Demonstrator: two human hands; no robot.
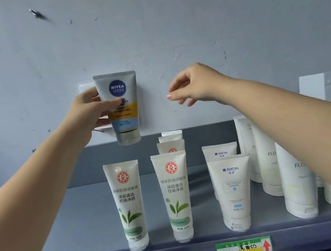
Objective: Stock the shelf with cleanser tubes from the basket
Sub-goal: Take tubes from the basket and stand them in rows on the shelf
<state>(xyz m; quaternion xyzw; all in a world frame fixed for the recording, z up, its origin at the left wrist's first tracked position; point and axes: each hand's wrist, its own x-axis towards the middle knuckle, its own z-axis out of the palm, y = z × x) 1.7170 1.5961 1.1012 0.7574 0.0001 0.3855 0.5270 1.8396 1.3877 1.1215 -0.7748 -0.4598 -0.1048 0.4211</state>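
My left hand (90, 112) grips a grey Nivea Men cleanser tube (121, 108) around its middle, cap down, held in the air above the back of the grey shelf (84, 219). My right hand (193, 84) hovers to the right of the tube, fingers loosely bent and holding nothing. Below stand white green-tea tubes: a single one (129, 205) at the left and a row of several (174, 196) behind one another. White Manting tubes (232, 190) stand further right. The basket is out of view.
Taller white tubes (295, 179) crowd the right end of the shelf under my right forearm. Price labels (243, 249) sit on the shelf's front edge. A white box (323, 88) stands at the far right, and a white wall socket (85, 87) is partly hidden behind my left hand.
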